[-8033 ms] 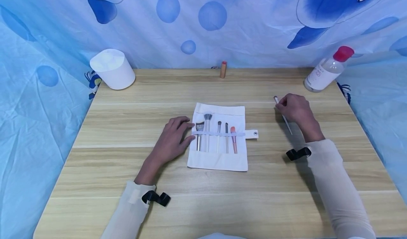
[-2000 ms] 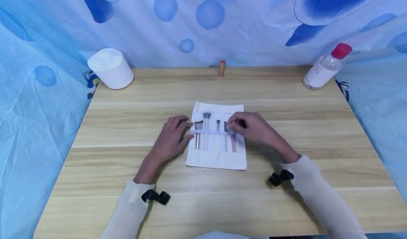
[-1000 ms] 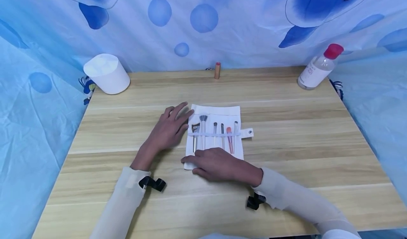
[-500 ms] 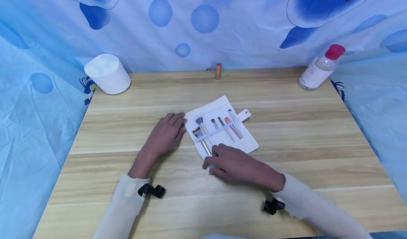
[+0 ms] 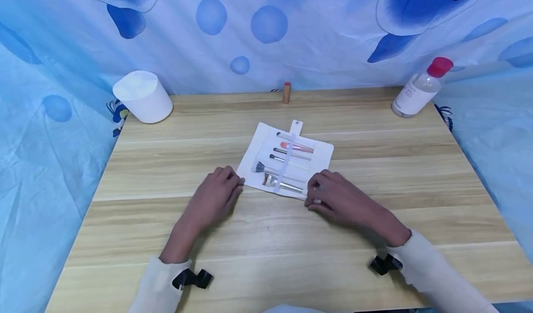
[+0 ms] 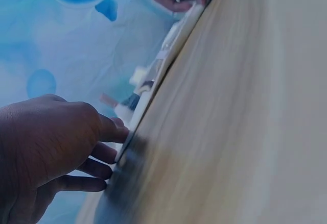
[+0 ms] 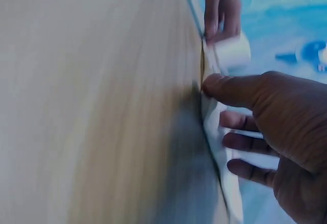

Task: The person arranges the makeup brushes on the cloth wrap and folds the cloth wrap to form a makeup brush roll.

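Note:
A white cloth makeup brush roll (image 5: 255,150) lies unfolded and turned sideways on the table, its snap tab (image 5: 296,127) pointing away from me. An elastic band (image 5: 285,165) crosses several makeup brushes, among them a pink one (image 5: 300,148), a fluffy grey one (image 5: 261,167) and a wide flat one (image 5: 270,180). My left hand (image 5: 212,197) pinches the roll's near left corner. At the near right corner my right hand (image 5: 341,197) grips the cloth between thumb and fingers, covering that corner. In the right wrist view the cloth edge (image 7: 223,168) runs beside the right fingers.
On the wooden table (image 5: 266,257), a white paper roll (image 5: 143,97) stands at the back left. A brown tube with a red top (image 5: 286,93) stands at the back middle, and a red-capped clear bottle (image 5: 418,93) at the back right. A blue patterned curtain (image 5: 325,35) hangs behind.
Earlier the right hand held a brush at the right; that brush now sits under the band. The roll has since turned counterclockwise, and both hands have shifted to its near corners.

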### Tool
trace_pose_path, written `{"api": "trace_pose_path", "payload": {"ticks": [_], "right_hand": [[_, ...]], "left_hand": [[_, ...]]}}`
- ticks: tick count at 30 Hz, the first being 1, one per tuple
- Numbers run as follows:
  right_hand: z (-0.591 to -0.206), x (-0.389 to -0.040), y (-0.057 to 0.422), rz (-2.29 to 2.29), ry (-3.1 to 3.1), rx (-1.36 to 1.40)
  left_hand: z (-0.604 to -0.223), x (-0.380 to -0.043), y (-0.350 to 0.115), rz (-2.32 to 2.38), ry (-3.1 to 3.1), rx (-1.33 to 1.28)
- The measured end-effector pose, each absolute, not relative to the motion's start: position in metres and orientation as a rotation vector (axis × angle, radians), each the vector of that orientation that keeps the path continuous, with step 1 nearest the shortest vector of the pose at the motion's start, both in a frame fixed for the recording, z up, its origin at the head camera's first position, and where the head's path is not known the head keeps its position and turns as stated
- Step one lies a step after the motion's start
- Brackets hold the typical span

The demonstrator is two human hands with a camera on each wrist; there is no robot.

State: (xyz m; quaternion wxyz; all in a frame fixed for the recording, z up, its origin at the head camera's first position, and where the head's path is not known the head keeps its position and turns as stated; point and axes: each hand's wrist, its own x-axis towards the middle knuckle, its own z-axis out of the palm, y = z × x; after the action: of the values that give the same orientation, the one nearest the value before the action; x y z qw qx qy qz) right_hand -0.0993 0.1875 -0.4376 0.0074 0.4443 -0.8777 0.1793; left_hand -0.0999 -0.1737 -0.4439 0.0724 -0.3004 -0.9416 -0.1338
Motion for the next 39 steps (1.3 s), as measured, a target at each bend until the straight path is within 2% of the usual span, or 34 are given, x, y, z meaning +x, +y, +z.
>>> {"api": "trace_pose_path", "payload": {"ticks": [13, 22, 34, 39], "right_hand": [[-0.447, -0.107, 0.224, 0.637, -2.8, 1.137], [-0.458, -0.115, 0.232, 0.934, -2.855, 1.025], [-0.466, -0.119, 0.238, 0.919, -2.815, 1.101], [-0.465, -0.12, 0.237, 1.004, -2.81, 1.046]], "left_hand": [[-0.437, -0.07, -0.156, -0.401, -2.778, -1.035], [-0.448, -0.08, -0.168, -0.664, -2.874, -0.93], [-0.458, -0.09, -0.174, -0.84, -2.814, -0.907], [-0.46, -0.093, -0.172, -0.916, -2.82, -0.855]]}}
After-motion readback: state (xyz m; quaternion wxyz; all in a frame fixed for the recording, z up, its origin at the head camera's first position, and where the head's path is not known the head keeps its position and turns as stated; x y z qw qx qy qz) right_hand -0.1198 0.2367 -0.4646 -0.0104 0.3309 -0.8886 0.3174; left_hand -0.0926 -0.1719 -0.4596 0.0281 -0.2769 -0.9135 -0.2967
